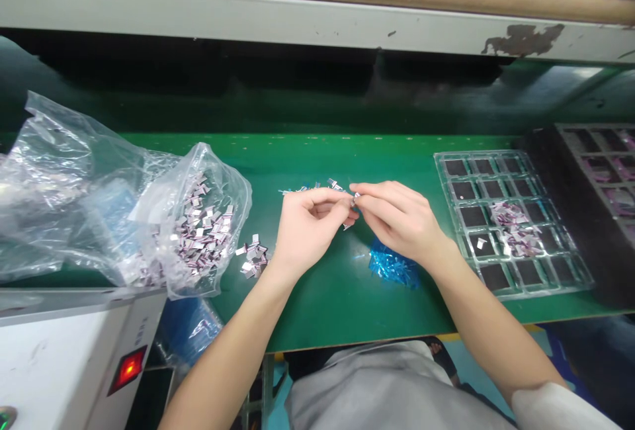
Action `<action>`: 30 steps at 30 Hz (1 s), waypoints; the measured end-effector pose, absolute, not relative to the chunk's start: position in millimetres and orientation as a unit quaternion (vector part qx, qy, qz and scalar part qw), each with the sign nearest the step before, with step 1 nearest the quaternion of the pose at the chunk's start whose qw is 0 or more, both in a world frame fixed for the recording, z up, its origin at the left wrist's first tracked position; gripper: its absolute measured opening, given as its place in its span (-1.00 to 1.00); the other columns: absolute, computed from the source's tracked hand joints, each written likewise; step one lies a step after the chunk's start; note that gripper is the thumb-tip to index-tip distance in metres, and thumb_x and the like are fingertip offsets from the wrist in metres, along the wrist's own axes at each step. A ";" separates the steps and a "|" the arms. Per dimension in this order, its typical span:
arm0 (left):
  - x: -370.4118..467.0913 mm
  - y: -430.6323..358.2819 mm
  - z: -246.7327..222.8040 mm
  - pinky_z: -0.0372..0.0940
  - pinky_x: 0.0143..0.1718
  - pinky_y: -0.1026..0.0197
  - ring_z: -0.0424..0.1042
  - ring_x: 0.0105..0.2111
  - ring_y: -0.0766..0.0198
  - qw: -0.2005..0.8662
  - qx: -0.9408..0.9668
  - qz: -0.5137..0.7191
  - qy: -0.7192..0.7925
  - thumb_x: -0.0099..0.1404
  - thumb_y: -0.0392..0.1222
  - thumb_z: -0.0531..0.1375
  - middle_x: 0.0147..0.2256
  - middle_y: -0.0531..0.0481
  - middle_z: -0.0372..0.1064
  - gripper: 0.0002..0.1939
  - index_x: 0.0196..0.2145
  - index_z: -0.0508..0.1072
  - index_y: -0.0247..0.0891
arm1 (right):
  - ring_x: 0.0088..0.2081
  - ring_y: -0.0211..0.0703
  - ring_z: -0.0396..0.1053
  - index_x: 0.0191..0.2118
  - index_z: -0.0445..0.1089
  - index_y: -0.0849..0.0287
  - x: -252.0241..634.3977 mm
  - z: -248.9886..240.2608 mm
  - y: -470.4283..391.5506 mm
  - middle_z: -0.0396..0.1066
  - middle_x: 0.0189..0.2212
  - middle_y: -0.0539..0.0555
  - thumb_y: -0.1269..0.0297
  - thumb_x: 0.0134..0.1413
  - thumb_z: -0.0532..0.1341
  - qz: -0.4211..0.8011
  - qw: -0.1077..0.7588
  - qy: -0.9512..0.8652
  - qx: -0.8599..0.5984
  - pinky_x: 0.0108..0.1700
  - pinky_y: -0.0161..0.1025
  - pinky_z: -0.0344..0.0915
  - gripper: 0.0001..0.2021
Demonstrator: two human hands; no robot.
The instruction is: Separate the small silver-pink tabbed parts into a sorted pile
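**Both hands meet over one small silvery part**

Take the meeting point of the fingertips as the clock's centre, with twelve at the bench's far side. The small part [356, 197] sits right there, mostly hidden by fingers. The left hand [312, 225] pinches it between thumb and forefinger; the right hand [401, 218] has its fingertips drawn together on the same part from the three o'clock side.

Just past the left hand, at eleven, lie loose pieces [336, 184]. A heap of blue strips [391, 266] lies at five, near the right wrist. At eight is a small pile of silvery pieces [254, 257]; at nine, a clear bag [243, 185] holds many more. The compartment tray [475, 216] stands at three, with similar pieces [516, 228] in some pockets.

The step in hand looks like fine fingertip handling of a single part. The next move seems to call for a light, steady pinch and careful alignment.
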State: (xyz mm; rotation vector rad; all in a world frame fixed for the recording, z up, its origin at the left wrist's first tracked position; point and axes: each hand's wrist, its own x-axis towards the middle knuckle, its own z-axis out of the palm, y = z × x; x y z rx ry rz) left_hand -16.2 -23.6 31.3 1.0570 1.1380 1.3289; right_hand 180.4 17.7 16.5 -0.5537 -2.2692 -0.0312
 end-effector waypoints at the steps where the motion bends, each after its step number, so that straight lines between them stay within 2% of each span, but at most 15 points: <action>1: -16.1 -23.8 32.1 0.63 -0.35 0.25 0.66 -0.45 0.23 0.517 0.445 0.555 0.476 0.26 -0.30 0.40 -0.45 0.01 0.64 -0.92 -0.36 0.74 -0.24 | -0.08 0.06 0.69 0.08 0.49 0.14 180.4 16.5 17.8 0.68 0.06 0.25 0.55 0.37 0.29 -0.012 0.392 -0.894 -0.218 -0.13 -0.01 0.64 -0.74; 10: -14.1 -24.8 34.5 0.63 -0.33 0.24 0.67 -0.45 0.23 0.487 0.462 0.562 0.483 0.26 -0.34 0.38 -0.43 0.02 0.66 -0.91 -0.35 0.74 -0.24 | -0.04 0.07 0.69 0.10 0.48 0.15 179.6 14.7 16.9 0.68 0.07 0.27 0.58 0.35 0.30 0.005 0.406 -0.886 -0.224 -0.08 -0.02 0.63 -0.70; 26: -11.8 -27.3 34.5 0.66 -0.27 0.17 0.65 -0.44 0.23 0.490 0.469 0.561 0.475 0.31 -0.25 0.40 -0.42 0.01 0.66 -0.92 -0.32 0.76 -0.19 | -0.09 0.04 0.70 0.15 0.50 0.10 178.5 12.6 15.9 0.69 0.07 0.27 0.58 0.36 0.26 -0.008 0.437 -0.871 -0.224 -0.12 -0.02 0.64 -0.65; 30: -11.7 -27.3 35.2 0.66 -0.26 0.14 0.65 -0.44 0.21 0.485 0.472 0.555 0.484 0.30 -0.22 0.40 -0.41 0.01 0.66 -0.92 -0.32 0.75 -0.19 | -0.10 0.03 0.71 0.16 0.51 0.04 178.9 11.6 15.3 0.68 0.09 0.23 0.56 0.37 0.25 0.003 0.438 -0.869 -0.231 -0.11 -0.01 0.65 -0.64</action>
